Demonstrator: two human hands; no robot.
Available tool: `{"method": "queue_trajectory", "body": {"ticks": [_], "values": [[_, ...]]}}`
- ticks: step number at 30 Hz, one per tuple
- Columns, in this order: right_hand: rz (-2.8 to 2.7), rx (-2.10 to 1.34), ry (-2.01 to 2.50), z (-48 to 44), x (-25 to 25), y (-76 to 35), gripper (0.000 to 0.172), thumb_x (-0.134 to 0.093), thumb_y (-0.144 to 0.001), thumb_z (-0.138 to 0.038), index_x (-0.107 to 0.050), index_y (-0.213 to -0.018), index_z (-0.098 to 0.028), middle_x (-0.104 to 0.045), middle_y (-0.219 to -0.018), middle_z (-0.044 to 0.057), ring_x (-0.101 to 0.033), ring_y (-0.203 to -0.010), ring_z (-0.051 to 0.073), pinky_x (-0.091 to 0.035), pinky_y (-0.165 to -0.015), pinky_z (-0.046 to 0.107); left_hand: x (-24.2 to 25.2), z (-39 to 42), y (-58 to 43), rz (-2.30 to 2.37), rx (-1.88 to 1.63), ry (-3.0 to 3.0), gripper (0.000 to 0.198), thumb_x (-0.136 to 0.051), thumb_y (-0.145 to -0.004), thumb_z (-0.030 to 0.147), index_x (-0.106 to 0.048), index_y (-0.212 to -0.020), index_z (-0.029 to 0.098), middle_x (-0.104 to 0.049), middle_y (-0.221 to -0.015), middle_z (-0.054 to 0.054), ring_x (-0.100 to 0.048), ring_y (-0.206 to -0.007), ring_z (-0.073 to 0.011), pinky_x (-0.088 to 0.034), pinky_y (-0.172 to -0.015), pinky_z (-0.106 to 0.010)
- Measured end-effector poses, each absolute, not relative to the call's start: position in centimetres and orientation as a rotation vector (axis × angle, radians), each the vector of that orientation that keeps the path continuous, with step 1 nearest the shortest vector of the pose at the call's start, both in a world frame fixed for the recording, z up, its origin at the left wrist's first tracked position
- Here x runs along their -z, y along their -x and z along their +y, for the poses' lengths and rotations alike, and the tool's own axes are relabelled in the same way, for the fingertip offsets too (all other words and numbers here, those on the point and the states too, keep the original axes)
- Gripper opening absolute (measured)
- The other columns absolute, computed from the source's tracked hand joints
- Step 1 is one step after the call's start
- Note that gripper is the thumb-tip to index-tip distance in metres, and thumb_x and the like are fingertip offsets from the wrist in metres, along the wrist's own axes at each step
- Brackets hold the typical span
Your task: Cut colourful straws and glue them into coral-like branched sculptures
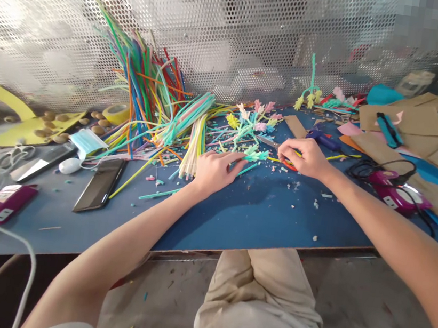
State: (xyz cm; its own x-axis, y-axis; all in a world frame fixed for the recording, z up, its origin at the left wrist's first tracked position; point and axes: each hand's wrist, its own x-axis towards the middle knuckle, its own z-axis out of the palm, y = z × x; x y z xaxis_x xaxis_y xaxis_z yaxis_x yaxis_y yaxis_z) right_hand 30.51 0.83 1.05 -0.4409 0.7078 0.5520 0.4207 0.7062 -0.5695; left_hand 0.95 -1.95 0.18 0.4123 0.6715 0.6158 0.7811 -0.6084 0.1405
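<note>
My left hand (218,172) rests low over the table, its thumb and fingers pinching a mint-green pipe-cleaner sprig (255,155). In my right hand (302,154) is a pair of scissors (267,141); the metal blades point left toward the sprig, and an orange handle loop shows under the fingers. Just beyond the hands lies a cluster of pipe-cleaner flowers (248,127) in green, yellow, pink and blue. A bundle of pale pipe cleaners (193,150) lies against the left side of my left hand. My left fingertips are partly hidden by the sprig.
A heap of coloured pipe cleaners (140,89) leans on the perforated metal screen (228,31). Leftward lie a black phone (99,186), a face mask (88,142) and yellow sheets (25,130). On the right are a purple glue gun (324,138), a pink power strip (398,193) with cables, and cardboard pieces (414,122).
</note>
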Motion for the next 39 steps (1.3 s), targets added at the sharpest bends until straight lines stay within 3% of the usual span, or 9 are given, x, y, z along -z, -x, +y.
{"method": "queue_trajectory", "body": {"ticks": [5, 10, 16, 25, 32, 39], "values": [[-2.062, -0.414, 0.844, 0.6, -1.1, -30.1, 0.026, -0.065, -0.097, -0.044, -0.076, -0.096, -0.021, -0.074, -0.086, 0.004, -0.062, -0.072, 0.017, -0.048, -0.072, 0.034, -0.2, -2.0, -1.0, -1.291, 0.924, 2.517, 0.032, -0.058, -0.106, 0.047, -0.081, -0.114, 0.027, -0.083, -0.094, -0.002, -0.075, -0.074, -0.0147, -0.05, -0.073, -0.028], [-2.083, -0.457, 0.843, 0.4, -0.8, -29.2, 0.029, -0.069, -0.096, -0.048, -0.078, -0.107, -0.022, -0.075, -0.09, 0.005, -0.06, -0.069, 0.017, -0.046, -0.066, 0.033, -0.3, -2.1, -1.1, -1.289, 0.892, 2.526, 0.033, -0.058, -0.105, 0.048, -0.081, -0.115, 0.027, -0.083, -0.095, -0.003, -0.075, -0.074, -0.0152, -0.05, -0.074, -0.029], [-2.089, -0.449, 0.859, 0.4, -0.4, -28.8, 0.027, -0.071, -0.095, -0.048, -0.078, -0.096, -0.022, -0.07, -0.075, 0.002, -0.055, -0.062, 0.015, -0.042, -0.06, 0.031, 0.0, -2.0, -1.0, -1.252, 0.891, 2.512, 0.034, -0.058, -0.105, 0.049, -0.082, -0.115, 0.027, -0.084, -0.095, -0.003, -0.075, -0.072, -0.0152, -0.05, -0.074, -0.03], [-2.124, -0.349, 0.773, 0.5, -0.6, -28.7, 0.021, -0.069, -0.096, -0.037, -0.075, -0.085, -0.02, -0.072, -0.079, 0.002, -0.055, -0.062, 0.013, -0.044, -0.06, 0.03, 0.2, -1.8, -1.0, -1.158, 0.898, 2.482, 0.031, -0.059, -0.105, 0.049, -0.082, -0.113, 0.029, -0.084, -0.098, 0.0, -0.075, -0.071, -0.0145, -0.049, -0.07, -0.031], [-2.18, -0.288, 0.739, 0.7, -0.5, -28.8, 0.023, -0.068, -0.097, -0.04, -0.076, -0.086, -0.022, -0.076, -0.085, 0.005, -0.062, -0.071, 0.017, -0.048, -0.068, 0.033, 0.3, -1.8, -0.8, -1.147, 0.875, 2.486, 0.031, -0.057, -0.107, 0.048, -0.081, -0.114, 0.03, -0.084, -0.097, 0.0, -0.076, -0.073, -0.0146, -0.048, -0.07, -0.031], [-2.16, -0.336, 0.834, 0.5, -0.9, -28.9, 0.023, -0.071, -0.094, -0.041, -0.078, -0.086, -0.02, -0.075, -0.081, 0.004, -0.057, -0.062, 0.014, -0.046, -0.063, 0.031, 0.2, -1.8, -0.9, -1.189, 0.899, 2.484, 0.033, -0.056, -0.107, 0.049, -0.082, -0.113, 0.029, -0.083, -0.09, -0.002, -0.076, -0.075, -0.0159, -0.049, -0.068, -0.03]]}}
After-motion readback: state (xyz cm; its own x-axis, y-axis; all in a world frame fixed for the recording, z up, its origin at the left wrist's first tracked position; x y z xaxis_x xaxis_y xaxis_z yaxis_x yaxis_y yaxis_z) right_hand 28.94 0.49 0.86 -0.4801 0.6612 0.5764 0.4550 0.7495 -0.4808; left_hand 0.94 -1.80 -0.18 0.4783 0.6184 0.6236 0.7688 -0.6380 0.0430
